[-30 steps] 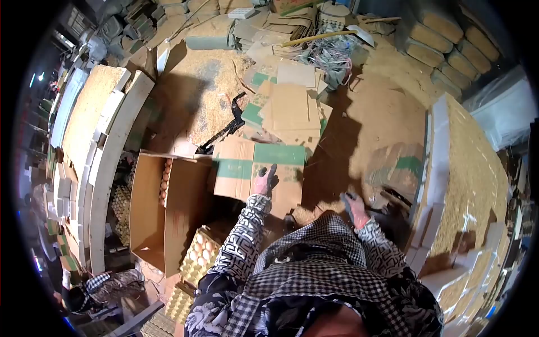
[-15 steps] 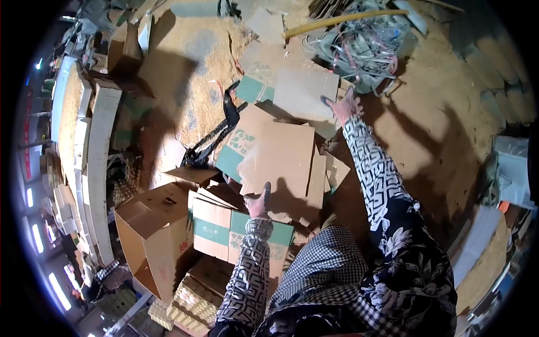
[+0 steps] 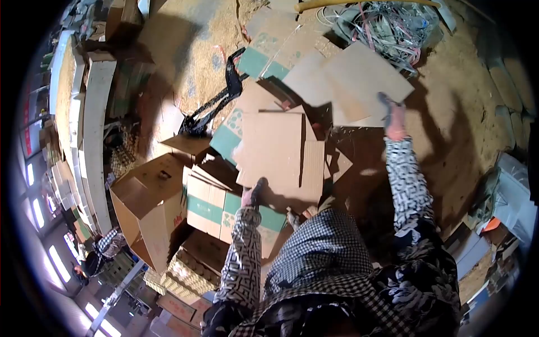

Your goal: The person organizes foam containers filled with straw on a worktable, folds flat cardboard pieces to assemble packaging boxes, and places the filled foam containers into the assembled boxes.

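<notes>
My right hand [image 3: 395, 119] is closed on the near right edge of a pale cardboard sheet [image 3: 368, 76], its dark-tipped thumb on top. That sheet lies slanted over another pale sheet [image 3: 306, 78]. My left hand [image 3: 251, 195] grips the near left edge of a brown cardboard piece [image 3: 275, 149], thumb up; its other fingers are mostly hidden. Under and around this piece lie flattened cartons with green bands [image 3: 227, 135]. A stack of folded cardboard [image 3: 205, 205] stands just left of my left hand.
An open cardboard box [image 3: 151, 224] stands at the left, with egg trays [image 3: 182, 278] near it. A black strap-like thing [image 3: 224, 95] lies beyond. Tangled straps [image 3: 387, 28] and a yellow pole [image 3: 365, 4] are at the far side. Another person [image 3: 106, 247] is at far left.
My right hand has moved right and nearer, drawing the pale sheet rightward and turning it off the one beneath. My left hand stays on the brown piece. The view has shifted.
</notes>
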